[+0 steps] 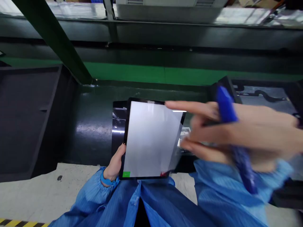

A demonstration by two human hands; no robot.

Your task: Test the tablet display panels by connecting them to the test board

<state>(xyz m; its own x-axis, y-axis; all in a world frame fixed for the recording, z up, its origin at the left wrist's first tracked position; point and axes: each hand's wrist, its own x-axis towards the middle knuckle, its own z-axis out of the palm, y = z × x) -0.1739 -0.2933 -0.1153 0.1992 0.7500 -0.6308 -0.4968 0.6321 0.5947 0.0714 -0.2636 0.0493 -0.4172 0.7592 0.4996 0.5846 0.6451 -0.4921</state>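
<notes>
A flat panel (pixel 150 138) with a black border shows a plain white screen, a green patch at its lower left and a red one at its lower right. My left hand (pixel 115 161) grips its lower left edge, thumb at the front and the other fingers hidden behind. Blurred by motion, my right hand (pixel 227 129) is at the panel's upper right. Its index finger points left over the screen's top edge, and a blue marker pen (pixel 227 105) is held between the fingers. Whether the fingertip touches the glass cannot be told.
Behind the panel lies a dark glossy sheet (pixel 118 126) on a dark green bench (pixel 94 126). A black tray (pixel 26 119) is at the left, another black tray (pixel 262 83) with parts at the right. A green post (pixel 54 37) slants across the upper left.
</notes>
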